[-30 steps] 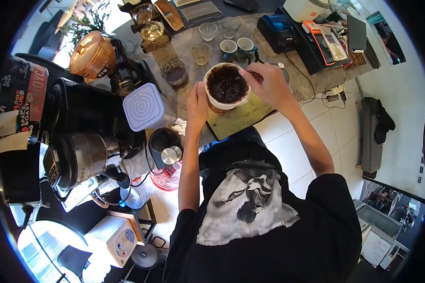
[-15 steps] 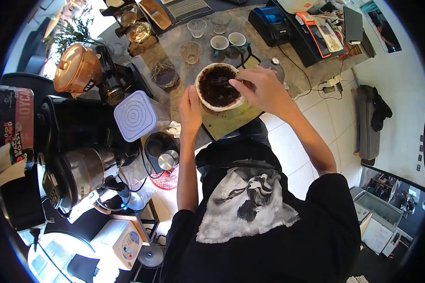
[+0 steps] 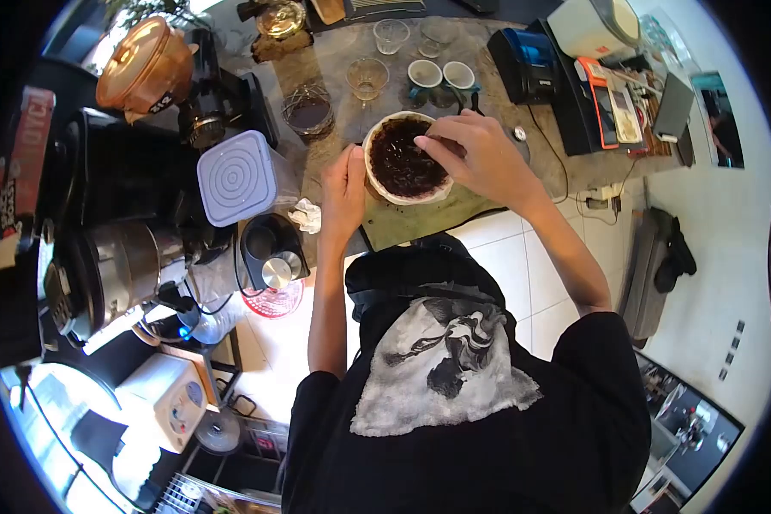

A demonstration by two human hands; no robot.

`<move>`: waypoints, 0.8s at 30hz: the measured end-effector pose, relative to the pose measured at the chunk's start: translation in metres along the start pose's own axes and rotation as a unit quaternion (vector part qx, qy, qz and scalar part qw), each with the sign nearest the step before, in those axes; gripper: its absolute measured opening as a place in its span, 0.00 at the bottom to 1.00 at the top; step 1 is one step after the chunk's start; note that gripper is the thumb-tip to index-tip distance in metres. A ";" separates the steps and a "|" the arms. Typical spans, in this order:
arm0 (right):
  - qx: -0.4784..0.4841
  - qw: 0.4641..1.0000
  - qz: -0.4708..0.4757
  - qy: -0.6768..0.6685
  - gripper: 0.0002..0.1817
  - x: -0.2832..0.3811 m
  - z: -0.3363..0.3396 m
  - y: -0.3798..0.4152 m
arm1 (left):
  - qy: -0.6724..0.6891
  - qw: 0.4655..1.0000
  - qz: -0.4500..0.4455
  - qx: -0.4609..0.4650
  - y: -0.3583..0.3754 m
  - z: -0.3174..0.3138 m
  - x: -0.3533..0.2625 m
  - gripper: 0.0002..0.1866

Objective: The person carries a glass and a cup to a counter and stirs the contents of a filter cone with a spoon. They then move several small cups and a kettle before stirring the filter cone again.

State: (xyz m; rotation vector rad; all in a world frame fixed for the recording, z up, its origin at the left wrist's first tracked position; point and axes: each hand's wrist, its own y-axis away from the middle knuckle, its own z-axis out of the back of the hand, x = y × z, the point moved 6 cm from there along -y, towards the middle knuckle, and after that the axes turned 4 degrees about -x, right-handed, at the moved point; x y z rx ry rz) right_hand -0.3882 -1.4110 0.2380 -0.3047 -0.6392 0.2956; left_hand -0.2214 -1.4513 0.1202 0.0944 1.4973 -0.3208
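Note:
A round white-rimmed coffee dripper (image 3: 446,194), seen from above, holds dark wet coffee grounds (image 3: 400,163). My left hand (image 3: 343,190) is against its left side, fingers together and closed at the edge; what they grip there is partly hidden. Above the right part of the grounds, my right hand (image 3: 475,154) is pinched, thumb against fingers. Whatever is in that pinch is too small and covered to make out. Under the dripper lies a green mat (image 3: 411,224). To the left is a glass of dark liquid (image 3: 308,114).
Two small cups (image 3: 424,74) and several clear glasses (image 3: 367,79) stand behind the dripper. At left are a lidded plastic container (image 3: 238,177), a copper pot (image 3: 146,67) and a grinder-like machine (image 3: 116,265). A black printer (image 3: 527,67) sits at back right.
The camera view has shifted, so the tabletop things appear moved. My right hand stays pinched over the grounds, its wrist turned slightly. My left hand remains at the dripper's side.

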 end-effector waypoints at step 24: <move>0.152 0.977 0.046 -0.144 0.11 -0.028 0.024 -0.024 | 0.082 0.961 0.063 -0.258 0.066 -0.014 0.010 0.19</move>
